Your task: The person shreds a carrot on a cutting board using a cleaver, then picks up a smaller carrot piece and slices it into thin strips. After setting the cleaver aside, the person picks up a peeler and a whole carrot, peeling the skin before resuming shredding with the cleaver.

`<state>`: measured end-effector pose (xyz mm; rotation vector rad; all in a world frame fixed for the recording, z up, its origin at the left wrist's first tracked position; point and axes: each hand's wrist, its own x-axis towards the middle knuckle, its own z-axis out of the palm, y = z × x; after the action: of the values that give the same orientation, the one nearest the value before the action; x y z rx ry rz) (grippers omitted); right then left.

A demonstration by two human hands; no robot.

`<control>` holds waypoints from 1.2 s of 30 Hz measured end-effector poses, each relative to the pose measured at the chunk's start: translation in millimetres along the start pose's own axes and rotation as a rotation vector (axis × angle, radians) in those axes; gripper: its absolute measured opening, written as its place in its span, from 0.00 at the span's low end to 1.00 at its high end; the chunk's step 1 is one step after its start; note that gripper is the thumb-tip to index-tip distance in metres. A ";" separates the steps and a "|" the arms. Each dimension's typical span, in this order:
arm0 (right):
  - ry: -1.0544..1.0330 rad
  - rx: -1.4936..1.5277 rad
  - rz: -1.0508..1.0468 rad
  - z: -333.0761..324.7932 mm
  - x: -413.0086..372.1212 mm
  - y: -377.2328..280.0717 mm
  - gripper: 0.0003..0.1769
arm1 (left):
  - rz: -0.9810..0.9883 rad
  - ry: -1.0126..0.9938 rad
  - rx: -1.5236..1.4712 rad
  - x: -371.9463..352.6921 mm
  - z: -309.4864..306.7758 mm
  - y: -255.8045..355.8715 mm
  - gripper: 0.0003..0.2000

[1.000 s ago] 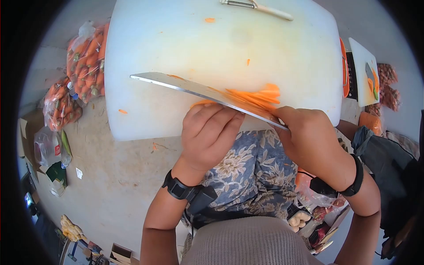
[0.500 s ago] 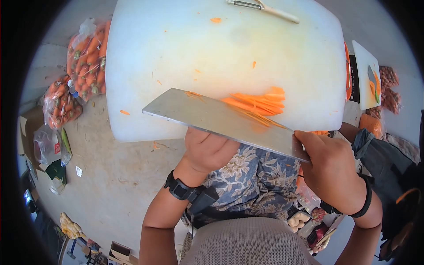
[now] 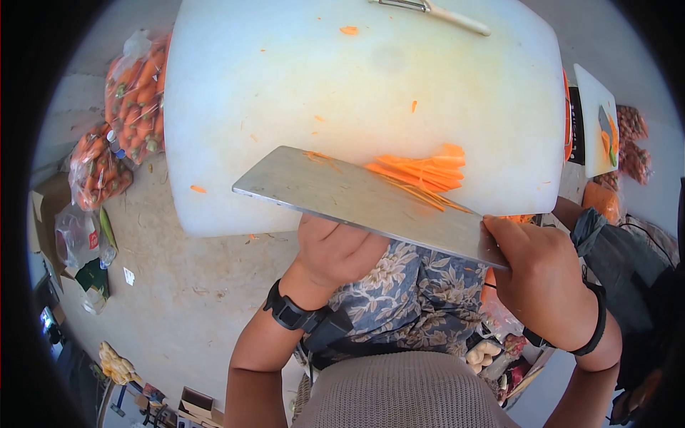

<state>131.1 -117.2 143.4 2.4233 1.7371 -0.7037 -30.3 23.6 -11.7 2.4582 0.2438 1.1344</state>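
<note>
Right hand: my right hand [image 3: 542,278] is closed round the heel end of the cleaver [image 3: 357,196]; the handle is hidden inside my grip.
Cleaver: its broad blade lies tilted over the near edge of the white cutting board [image 3: 285,78], tip pointing left.
Left hand: my left hand [image 3: 339,250] sits at the board's near edge, its fingers hidden under the blade, so I cannot tell whether they are spread or curled.
Carrot strips: a small heap of carrot strips [image 3: 421,171] lies on the board just beyond the blade, right of the middle, with a few thin slivers on the steel itself.
In the way: the blade covers my left fingers and the near end of the heap.
Far edge: a peeler [image 3: 435,8] lies on the board, well apart from the heap.
Left, on the floor: two clear plastic bags [image 3: 135,93] packed with whole carrots.
Far right: a small white board [image 3: 596,121] carrying a knife [image 3: 605,118] and some orange pieces.
</note>
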 end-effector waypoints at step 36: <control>0.106 0.077 -0.046 2.4 16.1 -9.9 0.11 | -0.069 -0.007 0.004 4.6 -14.0 -7.1 0.13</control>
<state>125.4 -100.3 136.7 2.5224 1.8439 -0.6702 -37.8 35.6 -3.6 2.4373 0.3270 1.0967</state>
